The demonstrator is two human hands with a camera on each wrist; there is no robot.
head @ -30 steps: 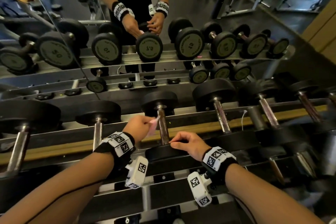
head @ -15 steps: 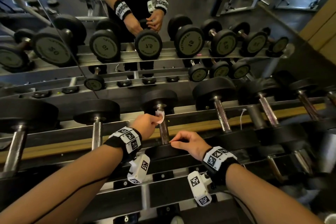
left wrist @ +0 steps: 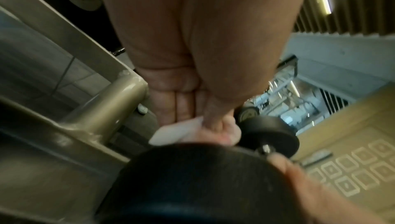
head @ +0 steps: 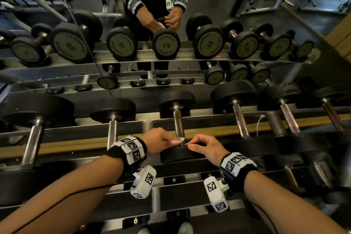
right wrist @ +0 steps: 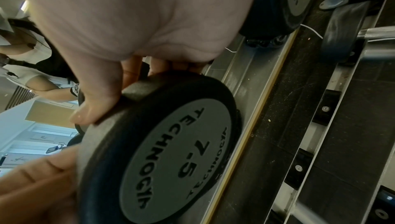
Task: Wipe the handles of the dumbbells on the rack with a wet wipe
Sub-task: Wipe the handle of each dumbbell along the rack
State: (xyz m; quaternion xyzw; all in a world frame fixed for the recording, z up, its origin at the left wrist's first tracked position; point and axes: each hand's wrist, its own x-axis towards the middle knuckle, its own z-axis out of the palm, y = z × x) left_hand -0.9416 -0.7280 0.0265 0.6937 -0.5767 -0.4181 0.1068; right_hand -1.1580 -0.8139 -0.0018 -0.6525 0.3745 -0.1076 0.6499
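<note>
Wet wipe: pinched in the left hand grip, now sliding down to the near end of the 7.5 dumbbell handle. Right hand, fingers curled, gripping the near head. This handle's pass is nearing completion

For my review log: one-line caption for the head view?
Left hand holds a wet wipe at a dumbbell handle; right hand steadies its near head.
</note>
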